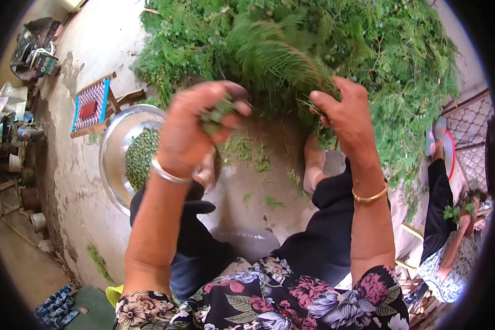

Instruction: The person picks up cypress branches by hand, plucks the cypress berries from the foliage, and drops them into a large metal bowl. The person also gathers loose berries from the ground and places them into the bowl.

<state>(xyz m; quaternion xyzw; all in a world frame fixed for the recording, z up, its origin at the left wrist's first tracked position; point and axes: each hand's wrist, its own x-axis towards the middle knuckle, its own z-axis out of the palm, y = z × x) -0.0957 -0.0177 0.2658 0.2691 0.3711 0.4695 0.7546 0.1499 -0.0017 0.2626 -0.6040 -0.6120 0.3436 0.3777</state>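
My left hand (195,124), with a silver bangle at the wrist, is curled around small green berries or sprig pieces (219,114); it is slightly blurred. My right hand (344,113), a gold bangle below it, pinches the stem of a feathery green branch (283,49), whose blurred tip points up and left. Beyond both hands lies a large heap of green branches (401,82). Left of my left hand, a wide metal bowl (114,165) holds many small green berries (142,157), partly hidden by my forearm.
A low stool with a woven seat (91,105) stands beyond the bowl. Loose green bits (247,154) lie on the floor between my feet. Another person (451,247) sits at the right, holding a green sprig, near a wire fence (470,132). Household items line the left side.
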